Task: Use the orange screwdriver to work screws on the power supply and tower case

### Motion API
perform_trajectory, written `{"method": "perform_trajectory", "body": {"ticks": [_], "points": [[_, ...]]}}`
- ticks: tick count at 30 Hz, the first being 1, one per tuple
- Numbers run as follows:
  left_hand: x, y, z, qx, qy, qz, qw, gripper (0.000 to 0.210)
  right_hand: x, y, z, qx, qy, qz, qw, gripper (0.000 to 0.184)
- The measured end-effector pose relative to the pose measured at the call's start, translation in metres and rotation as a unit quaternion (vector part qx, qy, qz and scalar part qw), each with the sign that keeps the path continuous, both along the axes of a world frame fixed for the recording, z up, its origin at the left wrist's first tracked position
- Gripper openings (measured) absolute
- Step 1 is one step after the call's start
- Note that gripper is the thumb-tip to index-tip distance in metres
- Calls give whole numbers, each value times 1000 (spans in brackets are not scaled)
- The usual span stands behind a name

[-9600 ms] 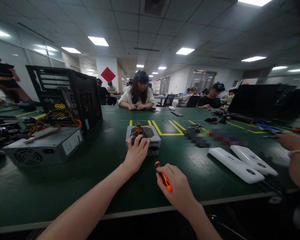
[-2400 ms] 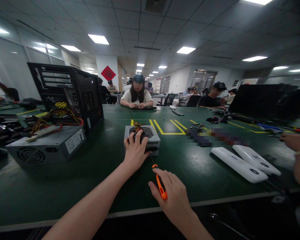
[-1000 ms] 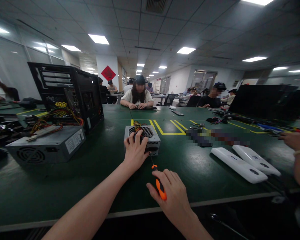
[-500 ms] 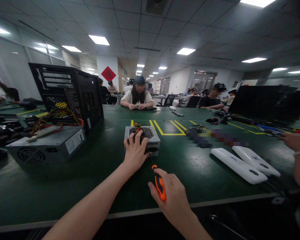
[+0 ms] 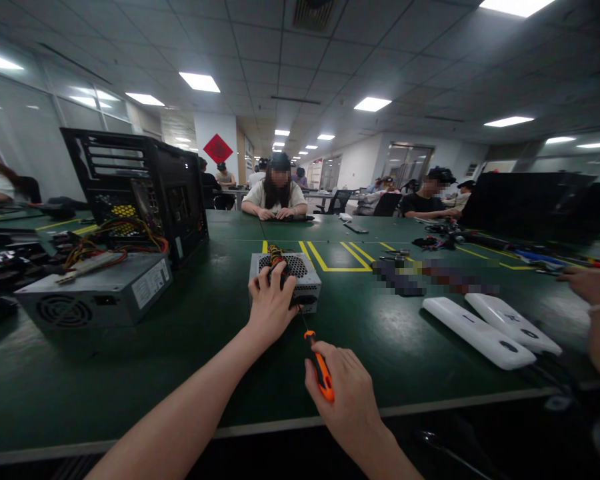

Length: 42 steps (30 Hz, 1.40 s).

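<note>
A grey metal computer power supply (image 5: 310, 288) rests on the green table in front of me, its vent grille facing up and a dark bundle of cables (image 5: 276, 254) on top. My left hand (image 5: 273, 300) grips it from above, fingers bent over the cables and the near corner. In my right hand (image 5: 347, 383) is an orange and black screwdriver (image 5: 324, 377), thumb and fingers closed round its handle. The thin shaft points away from me to the lower near side of the power supply; whether the tip sits in a screw I cannot tell.
On the left stand a black computer case (image 5: 180, 200) and a second power supply (image 5: 100, 287) with loose wires. Two white devices (image 5: 475, 330) lie to the right, near another person's hand (image 5: 590, 287). Across the table sits a person (image 5: 279, 193). Tools and cables lie at the right back.
My right thumb has closed onto the screwdriver handle, and that hand has shifted slightly to the right. The left hand and the power supply have stayed in place.
</note>
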<state>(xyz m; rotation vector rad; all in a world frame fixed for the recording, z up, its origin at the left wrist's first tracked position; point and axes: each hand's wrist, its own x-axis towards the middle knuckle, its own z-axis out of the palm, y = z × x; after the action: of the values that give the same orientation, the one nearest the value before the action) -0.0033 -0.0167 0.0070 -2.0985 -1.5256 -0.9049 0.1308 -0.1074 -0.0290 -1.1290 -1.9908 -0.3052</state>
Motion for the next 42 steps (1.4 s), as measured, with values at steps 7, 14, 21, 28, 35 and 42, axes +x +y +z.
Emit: {"method": "perform_trajectory", "body": {"ticks": [7, 14, 21, 28, 35, 42], "points": [[1, -1, 1, -4, 3, 8, 1000, 46, -1, -2, 6, -19, -49, -1, 999, 13], [1, -1, 1, -4, 5, 8, 1000, 45, -1, -1, 1, -23, -21, 5, 1000, 13], [0, -1, 1, -1, 6, 6, 1000, 44, -1, -1, 5, -36, -45, 0, 998, 12], [0, 0, 0, 1, 3, 5, 1000, 43, 0, -1, 1, -42, -13, 10, 999, 14], [0, 0, 0, 3, 7, 3, 1000, 44, 1, -2, 6, -51, -31, 11, 998, 15], [0, 0, 0, 2, 19, 11, 1000, 44, 1, 0, -2, -28, -2, 8, 1000, 14]]}}
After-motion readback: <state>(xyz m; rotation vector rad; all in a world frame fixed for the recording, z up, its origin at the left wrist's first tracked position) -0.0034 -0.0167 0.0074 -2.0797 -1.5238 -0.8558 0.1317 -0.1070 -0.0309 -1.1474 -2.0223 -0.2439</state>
